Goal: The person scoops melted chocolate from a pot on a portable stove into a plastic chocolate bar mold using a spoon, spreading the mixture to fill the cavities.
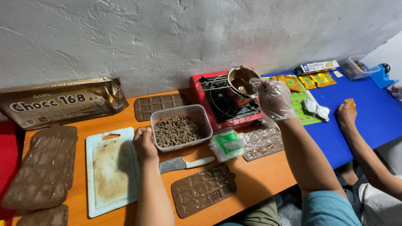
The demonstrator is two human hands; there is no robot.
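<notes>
Left hand [144, 144]: bare, fingers curled shut on the left rim of the clear rectangular plastic tub [181, 127] of crumbly brown chocolate chunks. Right hand [273, 98]: in a crinkled transparent glove, closed at the lip of the round steel pot [240, 83] of glossy melted chocolate, right of the tub; whatever is pinched cannot be told. Steel knife [184, 163] just in front of the tub.

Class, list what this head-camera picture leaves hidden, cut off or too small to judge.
- Pot contents: partly hidden by the gloved right hand.
- Right hand's grip: what it holds is hidden by the glove.
- Brown slabs: cut off by the left edge.
- Left hand fingertips: hidden behind the tub rim.
</notes>
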